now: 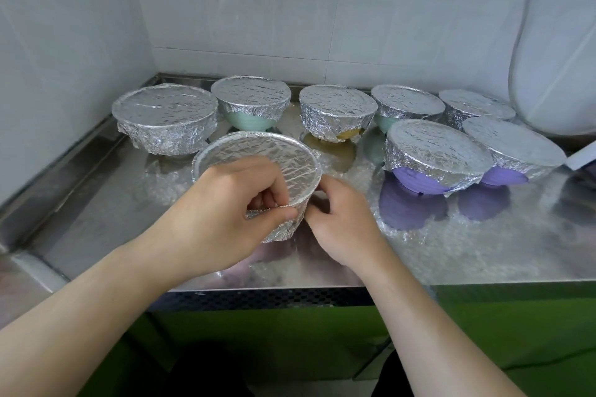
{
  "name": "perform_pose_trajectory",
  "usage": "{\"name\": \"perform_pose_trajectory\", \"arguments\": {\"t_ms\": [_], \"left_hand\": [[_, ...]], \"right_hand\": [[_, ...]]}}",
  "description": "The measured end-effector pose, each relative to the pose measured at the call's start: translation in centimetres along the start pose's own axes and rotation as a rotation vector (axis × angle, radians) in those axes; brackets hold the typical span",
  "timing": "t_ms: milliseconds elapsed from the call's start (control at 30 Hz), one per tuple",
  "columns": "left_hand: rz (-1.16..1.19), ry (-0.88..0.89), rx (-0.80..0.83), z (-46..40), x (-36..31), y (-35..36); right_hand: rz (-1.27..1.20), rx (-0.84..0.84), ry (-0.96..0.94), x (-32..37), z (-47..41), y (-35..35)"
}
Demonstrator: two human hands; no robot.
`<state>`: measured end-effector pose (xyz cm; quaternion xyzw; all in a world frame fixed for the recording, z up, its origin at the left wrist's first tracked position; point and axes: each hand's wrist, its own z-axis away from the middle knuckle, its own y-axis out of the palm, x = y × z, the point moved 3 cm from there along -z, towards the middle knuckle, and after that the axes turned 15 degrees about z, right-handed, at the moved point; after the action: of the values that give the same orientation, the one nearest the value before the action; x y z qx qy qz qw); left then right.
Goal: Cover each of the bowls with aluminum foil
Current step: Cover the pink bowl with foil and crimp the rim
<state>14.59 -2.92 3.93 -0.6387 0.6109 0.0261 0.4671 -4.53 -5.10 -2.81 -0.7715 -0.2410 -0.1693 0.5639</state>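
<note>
The left hand pinched the foil at the near rim of the front bowl, thumb below the crease and fingers curled over it; the right hand met the same wrap at its 4 o'clock side, fingers curled against the foil skirt, though whether they gripped or merely pressed it could not be told. This bowl stood on the steel counter near its front edge. At 11 o'clock from it sat a large fully wrapped bowl; at 12 o'clock, a foil-topped green bowl; at 1 o'clock, a foil-topped yellow bowl. Toward 2 and 3 o'clock stood further covered bowls, among them two purple bowls, side by side. White tiled walls enclosed the counter corner
</note>
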Motion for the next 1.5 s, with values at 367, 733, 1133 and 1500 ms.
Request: {"name": "perform_pose_trajectory", "arguments": {"t_ms": [367,733,1133,1500], "left_hand": [[-0.027,0.023,0.091,-0.2,0.3,-1.1],[-0.196,0.014,0.113,-0.4,0.9,-2.2],[-0.492,-0.021,0.088,-0.3,1.7,-1.5],[-0.200,-0.588,-0.147,0.4,3.4,-2.2]], "right_hand": [[0.012,-0.200,0.088,-0.1,0.4,-0.6],[-0.062,-0.389,-0.349,2.2,2.3,-2.5],[-0.021,-0.364,-0.384,2.4,2.5,-1.9],[-0.155,-0.265,-0.107,0.6,1.5,-1.4]]}}
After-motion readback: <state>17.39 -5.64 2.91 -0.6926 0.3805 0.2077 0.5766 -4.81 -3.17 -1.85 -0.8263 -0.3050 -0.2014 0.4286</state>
